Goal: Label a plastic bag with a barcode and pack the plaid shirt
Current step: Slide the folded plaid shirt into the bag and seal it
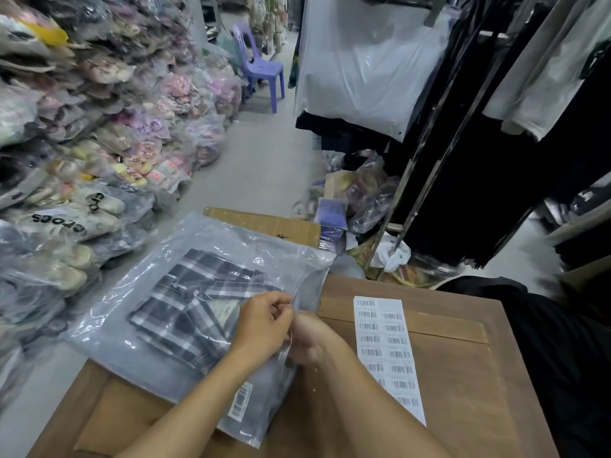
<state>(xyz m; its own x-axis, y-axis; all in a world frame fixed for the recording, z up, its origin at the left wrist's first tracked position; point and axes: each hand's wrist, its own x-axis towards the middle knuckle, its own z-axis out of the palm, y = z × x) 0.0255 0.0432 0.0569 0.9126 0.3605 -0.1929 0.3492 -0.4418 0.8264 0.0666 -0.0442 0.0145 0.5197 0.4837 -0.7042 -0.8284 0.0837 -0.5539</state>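
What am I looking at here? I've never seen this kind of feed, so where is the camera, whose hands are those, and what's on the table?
There is no machine: a person works bare-handed, and the single picture comes from a wide-angle camera on their head, looking forward and down. The left hand and right hand meet at the edge of a clear plastic bag, pinching a thin strip there. The plaid shirt is already inside the bag, and a barcode label is stuck near its lower corner. The bag lies on a wooden table, overhanging the left edge. Beside it lies a sheet of barcode stickers. Bagged goods are heaped on the left.

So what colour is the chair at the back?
Purple chair, plain plastic; the head view shows it.
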